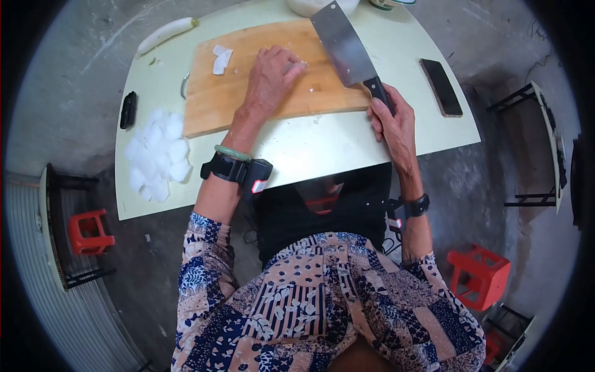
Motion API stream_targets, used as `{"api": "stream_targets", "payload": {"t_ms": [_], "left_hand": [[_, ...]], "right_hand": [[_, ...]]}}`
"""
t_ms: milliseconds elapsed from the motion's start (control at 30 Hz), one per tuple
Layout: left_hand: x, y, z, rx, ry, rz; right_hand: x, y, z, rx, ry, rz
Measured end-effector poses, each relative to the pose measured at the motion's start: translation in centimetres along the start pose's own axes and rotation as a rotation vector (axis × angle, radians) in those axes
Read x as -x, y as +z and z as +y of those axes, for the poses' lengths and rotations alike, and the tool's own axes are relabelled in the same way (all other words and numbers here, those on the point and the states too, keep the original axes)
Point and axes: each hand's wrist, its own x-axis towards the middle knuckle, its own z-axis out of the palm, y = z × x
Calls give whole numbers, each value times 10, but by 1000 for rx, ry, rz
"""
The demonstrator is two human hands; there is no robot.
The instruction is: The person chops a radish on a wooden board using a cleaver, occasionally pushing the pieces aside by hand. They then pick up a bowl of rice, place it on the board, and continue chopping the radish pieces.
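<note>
On the wooden cutting board rests my left hand (271, 77), palm down with its fingers curled; whether anything is under them is hidden. My right hand (395, 121) is wrapped round the black handle of a cleaver (347, 49), whose broad blade lies over the right part of the cutting board (229, 108). A few white pieces (222, 60) sit near the board's upper left, and small crumbs are scattered on it. Beside the board at the left, a pile of thin white slices (158, 155) lies on the table. A whole white radish (166, 34) lies beyond the board's left corner.
The pale table (304, 149) holds a phone (441, 88) at the right, a small black object (128, 110) at the left, and a white bowl (322, 6) and a tub (392, 3) at the far edge. Red stools (91, 232) stand on the floor at both sides.
</note>
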Motion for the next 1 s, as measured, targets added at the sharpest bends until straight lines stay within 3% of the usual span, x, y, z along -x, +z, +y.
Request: {"api": "stream_targets", "payload": {"t_ms": [167,333,533,733,900,1000], "left_hand": [[-1,6,-4,6,-54,1],[-4,16,-9,53,-19,163],[1,10,-4,-71,-86,105],[1,10,-3,-16,-125,30],[-6,12,2,-53,-173,80],[-8,11,4,-83,-220,83]], "right_hand": [[-1,-1,1,-23,-16,-4],[0,1,-4,-8,24,18],[-4,0,-10,-14,57,10],[-19,17,-64,478,-195,-77],[-41,36,-71,587,-172,-165],[-49,39,-62,654,-271,-194]]}}
